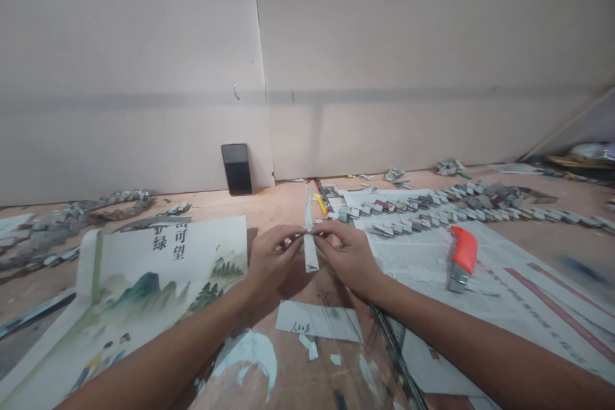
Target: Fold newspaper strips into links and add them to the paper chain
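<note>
A narrow folded strip of newspaper [311,256] stands lengthwise before me, held at its middle from both sides. My left hand [273,253] pinches its left edge between thumb and fingertips. On the other edge, my right hand [348,256] pinches it the same way, so the fingertips of both hands nearly meet. Beneath the hands lies a printed paper piece [319,321] with a few small white scraps below it. Woven chains of folded paper [413,224] rest on newspaper to the right of my right hand.
A dark phone [237,170] leans against the white board [144,64] at the back. An orange-handled cutter [462,256] lies on the newspaper sheet [519,295]. At left are a landscape-printed sheet [158,288] and more paper chains [62,224]. A dark metal bar [394,359] runs near my right forearm.
</note>
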`<state>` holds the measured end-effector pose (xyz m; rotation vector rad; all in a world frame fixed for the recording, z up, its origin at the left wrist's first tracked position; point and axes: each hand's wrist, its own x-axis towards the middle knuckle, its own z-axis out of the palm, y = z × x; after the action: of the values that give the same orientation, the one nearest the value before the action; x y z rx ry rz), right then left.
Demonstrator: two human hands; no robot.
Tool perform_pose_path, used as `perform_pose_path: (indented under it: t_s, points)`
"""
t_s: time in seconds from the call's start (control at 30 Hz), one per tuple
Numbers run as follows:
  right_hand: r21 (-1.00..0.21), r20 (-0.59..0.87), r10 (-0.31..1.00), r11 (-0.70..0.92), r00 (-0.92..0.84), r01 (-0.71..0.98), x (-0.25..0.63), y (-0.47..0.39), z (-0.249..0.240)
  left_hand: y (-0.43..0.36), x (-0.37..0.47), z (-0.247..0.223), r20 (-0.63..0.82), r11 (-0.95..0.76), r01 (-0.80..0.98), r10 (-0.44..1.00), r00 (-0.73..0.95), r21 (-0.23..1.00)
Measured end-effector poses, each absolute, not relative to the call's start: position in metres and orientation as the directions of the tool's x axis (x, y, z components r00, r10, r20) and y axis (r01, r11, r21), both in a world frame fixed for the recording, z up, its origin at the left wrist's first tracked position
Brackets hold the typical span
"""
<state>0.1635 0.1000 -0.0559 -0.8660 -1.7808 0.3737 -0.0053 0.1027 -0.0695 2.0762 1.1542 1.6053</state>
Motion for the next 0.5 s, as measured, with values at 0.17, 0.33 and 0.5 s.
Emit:
perform_pose_path:
  t_s: [0.17, 0.33, 0.5]
  points:
    - [-0.611, 0.692, 0.701, 0.695, -0.169, 0.38, 0.1642, 0.1007, -0.0575, 0.1018, -0.0037, -0.0673, 0.663, -0.621, 0.4, 0.748, 0.043, 0.674]
    - [-0.608, 0.693, 0.7, 0.697, -0.175, 0.38, 0.1641, 0.1002, -0.0572, 0.1018, -0.0054, -0.0665, 0.683, -0.653, 0.386, 0.727, 0.075, 0.652]
    - [-0.603, 0.693, 0.696, 0.703, -0.189, 0.377, 0.165, 0.0987, -0.054, 0.1009, -0.0059, -0.0654, 0.714, -0.679, 0.426, 0.693, 0.101, 0.598]
